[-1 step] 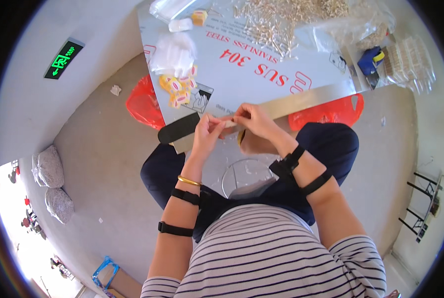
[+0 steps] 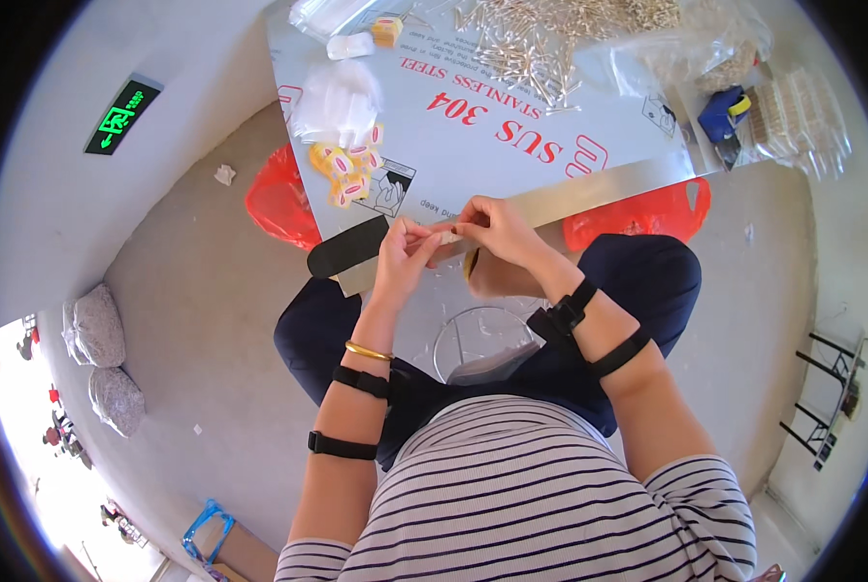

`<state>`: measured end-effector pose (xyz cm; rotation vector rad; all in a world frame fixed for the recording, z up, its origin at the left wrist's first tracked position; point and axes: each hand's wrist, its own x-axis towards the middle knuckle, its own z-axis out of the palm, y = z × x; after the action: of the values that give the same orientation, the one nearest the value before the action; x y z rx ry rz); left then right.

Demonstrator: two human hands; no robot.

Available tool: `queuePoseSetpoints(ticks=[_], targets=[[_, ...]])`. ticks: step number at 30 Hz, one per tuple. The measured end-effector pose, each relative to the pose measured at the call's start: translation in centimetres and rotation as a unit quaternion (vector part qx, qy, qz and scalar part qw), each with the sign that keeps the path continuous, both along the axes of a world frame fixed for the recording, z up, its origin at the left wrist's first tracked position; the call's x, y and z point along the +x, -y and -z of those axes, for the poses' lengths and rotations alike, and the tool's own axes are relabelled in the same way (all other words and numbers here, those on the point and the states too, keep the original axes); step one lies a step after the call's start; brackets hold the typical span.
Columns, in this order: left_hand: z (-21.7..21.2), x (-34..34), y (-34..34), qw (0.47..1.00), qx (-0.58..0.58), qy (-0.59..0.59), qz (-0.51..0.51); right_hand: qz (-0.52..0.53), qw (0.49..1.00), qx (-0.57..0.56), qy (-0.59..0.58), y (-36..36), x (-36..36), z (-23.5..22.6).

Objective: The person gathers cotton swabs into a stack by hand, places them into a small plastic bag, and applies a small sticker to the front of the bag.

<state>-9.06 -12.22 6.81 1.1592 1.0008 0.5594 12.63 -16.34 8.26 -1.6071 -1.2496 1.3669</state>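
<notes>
Spreading across the upper half of the view, a wide stainless-steel tabletop covered in a white protective film with red lettering is seen, its bright bare edge running just behind the hands. On its far side a large heap of small pale metal pins is piled loose, which suggests that the greater share of the work is not yet done; how many have been processed cannot be told. To the right of the heap, clear plastic bags holding rows of similar pieces are laid, and these are judged to be finished batches, though this is uncertain. A blue and yellow hand tool is lying beside them. Red plastic bags are hung under the tabletop at both sides. Near the left edge a cluster of small yellow and pink tape rolls is gathered below a crumpled white plastic wrap. At the near edge, the left hand and the right hand are brought together, fingertips touching, and a small pale piece is pinched between them; both grips are closed on it. The piece is too small for its kind to be told.
</notes>
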Motion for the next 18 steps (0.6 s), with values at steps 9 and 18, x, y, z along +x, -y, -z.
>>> queuePoseSetpoints(ticks=[9, 18], targets=[[-0.8, 0.4, -0.1, 0.999, 0.005, -0.025, 0.039, -0.013, 1.000, 0.006, -0.004, 0.4, -0.8, 0.1], [-3.1, 0.2, -0.4, 0.996, -0.083, 0.028, 0.024, 0.013, 0.999, 0.031, -0.036, -0.1, 0.5, 0.0]])
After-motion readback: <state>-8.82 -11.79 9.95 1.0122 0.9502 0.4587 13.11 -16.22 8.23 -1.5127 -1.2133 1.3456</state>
